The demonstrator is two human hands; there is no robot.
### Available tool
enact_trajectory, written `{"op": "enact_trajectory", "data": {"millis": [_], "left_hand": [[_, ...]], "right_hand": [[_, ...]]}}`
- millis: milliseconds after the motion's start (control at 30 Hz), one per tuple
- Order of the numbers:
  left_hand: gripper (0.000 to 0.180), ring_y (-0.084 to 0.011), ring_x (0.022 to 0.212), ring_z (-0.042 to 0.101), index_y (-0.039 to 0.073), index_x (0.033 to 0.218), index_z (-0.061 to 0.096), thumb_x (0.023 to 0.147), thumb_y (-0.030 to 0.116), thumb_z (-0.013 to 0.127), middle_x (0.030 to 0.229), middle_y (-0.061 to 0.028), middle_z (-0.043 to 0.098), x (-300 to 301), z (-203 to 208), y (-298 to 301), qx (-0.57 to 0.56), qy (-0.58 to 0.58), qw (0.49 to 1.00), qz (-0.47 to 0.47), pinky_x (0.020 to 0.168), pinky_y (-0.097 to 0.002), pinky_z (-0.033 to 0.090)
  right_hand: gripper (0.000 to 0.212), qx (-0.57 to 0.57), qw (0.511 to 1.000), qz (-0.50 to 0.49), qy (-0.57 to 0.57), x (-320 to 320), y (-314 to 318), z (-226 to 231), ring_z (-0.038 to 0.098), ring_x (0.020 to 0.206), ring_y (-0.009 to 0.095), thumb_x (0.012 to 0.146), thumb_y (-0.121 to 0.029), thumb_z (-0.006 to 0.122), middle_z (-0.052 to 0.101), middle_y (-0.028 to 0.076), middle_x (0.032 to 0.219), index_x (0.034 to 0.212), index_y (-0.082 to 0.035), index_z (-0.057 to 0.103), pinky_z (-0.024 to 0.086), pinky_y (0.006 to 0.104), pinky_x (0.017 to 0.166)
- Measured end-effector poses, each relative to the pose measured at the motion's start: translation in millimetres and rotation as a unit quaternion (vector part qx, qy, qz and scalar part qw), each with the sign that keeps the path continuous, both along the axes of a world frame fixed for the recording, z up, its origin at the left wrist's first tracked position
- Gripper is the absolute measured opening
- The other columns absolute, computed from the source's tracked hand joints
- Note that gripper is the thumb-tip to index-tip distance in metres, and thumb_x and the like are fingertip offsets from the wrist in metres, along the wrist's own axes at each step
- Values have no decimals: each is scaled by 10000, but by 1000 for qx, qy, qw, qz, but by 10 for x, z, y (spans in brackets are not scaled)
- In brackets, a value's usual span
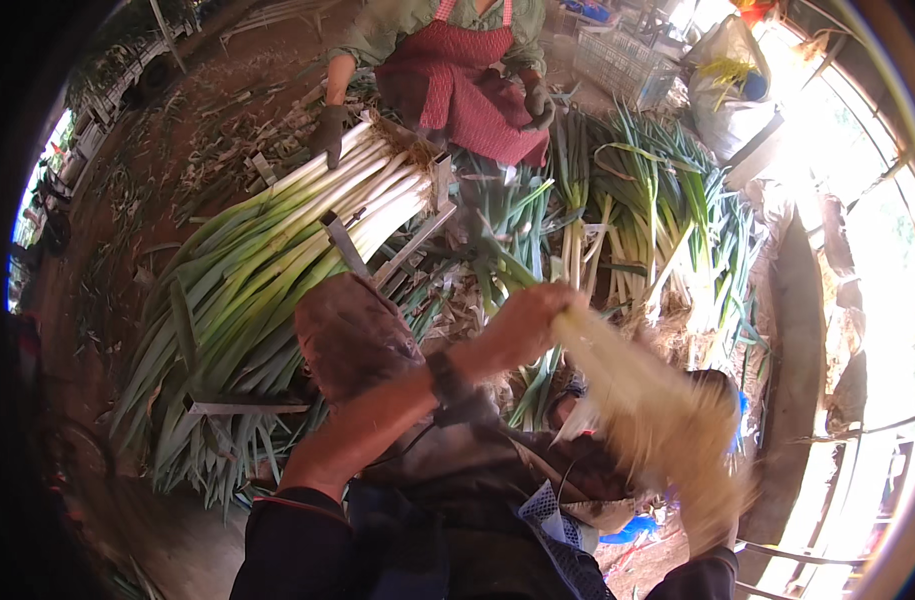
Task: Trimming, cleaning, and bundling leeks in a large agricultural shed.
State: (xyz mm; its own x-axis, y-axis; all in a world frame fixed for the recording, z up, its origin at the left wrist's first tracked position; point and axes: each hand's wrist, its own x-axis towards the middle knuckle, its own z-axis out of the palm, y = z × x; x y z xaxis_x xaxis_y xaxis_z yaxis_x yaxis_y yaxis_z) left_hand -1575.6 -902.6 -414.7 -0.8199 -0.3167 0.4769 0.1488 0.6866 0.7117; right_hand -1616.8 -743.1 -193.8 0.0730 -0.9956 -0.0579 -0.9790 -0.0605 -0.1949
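Pale, blurred leek stalk [627, 375] runs between both fists: left hand [522, 320] grips its top, right hand [712, 450] clasps the roots, beside the stacked green-and-white leeks [297, 250].

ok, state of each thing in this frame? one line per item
left hand: grip closed around the held leek, arm stretched across the body
right hand: hidden behind the blur, cannot tell
long white-stalked green-leaved leek held in hand: lifted off the pile, motion-blurred
large bundle of green leeks in a metal frame: lying flat, stalks aligned
loose green leeks at right: heaped, unsorted
other person's dark-gloved hand: resting on the bundle's white ends
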Motion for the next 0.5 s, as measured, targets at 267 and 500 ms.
{"op": "enact_trajectory", "data": {"millis": [267,500], "left_hand": [[422,-154,775,625,-17,1058,613,803,284,764,816,-58,658,9,1767,-143,246,66,942,-217,706,-323,499],[563,-132,866,622,-54,1255,532,842,264,743,965,-85,673,299,1453,64,349,3,935,-62,797,-288,496]], "right_hand": [[695,-281,857,-28,-432,-673,-760,181,672,913,244,900,-499,564,698,177,944,1262,90,491,529,352,811],[515,-309,753,25,-580,-695,-924,571,682,856,210,897,-397,655,672,148,954,1105,71,599,575,296,700]]}}
